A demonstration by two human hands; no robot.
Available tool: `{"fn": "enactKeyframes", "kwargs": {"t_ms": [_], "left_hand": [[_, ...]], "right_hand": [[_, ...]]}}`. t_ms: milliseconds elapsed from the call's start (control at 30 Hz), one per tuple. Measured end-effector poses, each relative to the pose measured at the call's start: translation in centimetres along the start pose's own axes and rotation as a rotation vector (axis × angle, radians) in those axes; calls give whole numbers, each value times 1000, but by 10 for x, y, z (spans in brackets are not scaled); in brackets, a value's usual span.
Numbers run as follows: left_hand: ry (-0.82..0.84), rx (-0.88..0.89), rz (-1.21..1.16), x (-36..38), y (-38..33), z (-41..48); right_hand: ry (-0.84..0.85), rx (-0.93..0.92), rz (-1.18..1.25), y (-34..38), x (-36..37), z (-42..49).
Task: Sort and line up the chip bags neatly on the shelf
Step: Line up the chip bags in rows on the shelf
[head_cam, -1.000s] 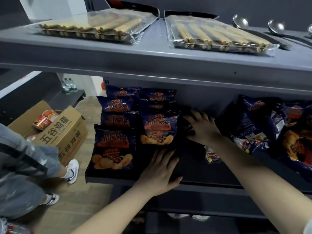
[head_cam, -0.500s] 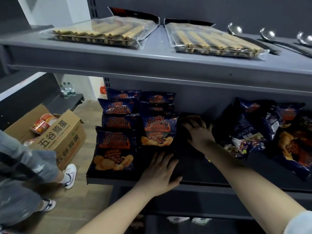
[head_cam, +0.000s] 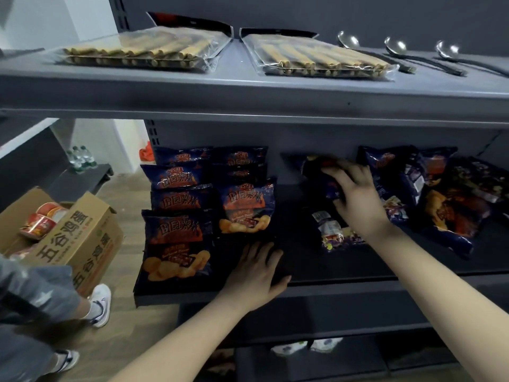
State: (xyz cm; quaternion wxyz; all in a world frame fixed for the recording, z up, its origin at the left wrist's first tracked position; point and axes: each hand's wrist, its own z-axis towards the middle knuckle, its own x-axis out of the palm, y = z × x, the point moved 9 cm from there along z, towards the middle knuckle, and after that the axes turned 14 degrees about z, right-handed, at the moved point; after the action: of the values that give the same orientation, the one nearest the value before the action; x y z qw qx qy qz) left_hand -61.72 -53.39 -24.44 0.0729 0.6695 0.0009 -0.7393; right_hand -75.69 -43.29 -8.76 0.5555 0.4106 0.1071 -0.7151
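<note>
Chip bags, dark blue with orange print, lie on the middle shelf (head_cam: 344,285) in three groups. Nearest, at the front edge toward the left end, the left hand (head_cam: 257,274) rests palm down on bare shelf, fingers spread and flat, holding nothing, just right of the front bag (head_cam: 176,244) of the left column. That column runs back in overlapping rows toward the rear wall; a second column (head_cam: 246,206) sits beside it on the right, starting further from the front edge. Mid-shelf, a small bag with a pale label (head_cam: 334,232) lies flat, partly under the right forearm. Further back, the right hand (head_cam: 355,197) curls its fingers over a blurred chip bag (head_cam: 316,164) near the rear wall; it grips the bag, though whether the bag is lifted off the shelf cannot be told. Toward the right end, a loose heap of bags (head_cam: 446,205) lies tilted and overlapping, not lined up. On the upper shelf (head_cam: 248,89), two clear packs of biscuit sticks (head_cam: 143,51) lie flat, with three metal ladles (head_cam: 396,49) toward the right end. On the floor left of the shelving stands an open cardboard box (head_cam: 80,238) holding red cans, with another person's legs and sneakers beside it.
</note>
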Motion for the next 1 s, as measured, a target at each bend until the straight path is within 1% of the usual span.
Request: {"fn": "enactKeyframes", "kwargs": {"t_ms": [100,200,267,333,400,533,600,667,733,900,1000], "left_hand": [[-19,-11,-77,-4,2,0],[-103,-54,-279,-11,9,0],[-147,-70,-406,-12,13,-2],[-149,-58,-489,-11,15,-3],[-142,-27,-504,-9,13,-5],[-150,63,-516,-10,8,-7],[-150,144,-523,-10,3,-6],[-148,257,-462,-9,-7,-7],[-150,325,-402,-6,-14,-10],[-168,303,-353,-6,-12,-12],[-131,296,-346,-3,-12,-12]], "right_hand": [[36,-170,115,23,-8,-47],[67,-296,121,35,1,-115],[77,-322,96,40,8,-153],[110,-326,62,41,18,-180],[167,-277,79,37,28,-196],[298,-93,108,24,40,-208],[337,-13,117,23,38,-208],[360,35,115,24,37,-207],[381,64,105,25,37,-206],[399,118,114,30,43,-212],[349,224,248,33,40,-213]]}}
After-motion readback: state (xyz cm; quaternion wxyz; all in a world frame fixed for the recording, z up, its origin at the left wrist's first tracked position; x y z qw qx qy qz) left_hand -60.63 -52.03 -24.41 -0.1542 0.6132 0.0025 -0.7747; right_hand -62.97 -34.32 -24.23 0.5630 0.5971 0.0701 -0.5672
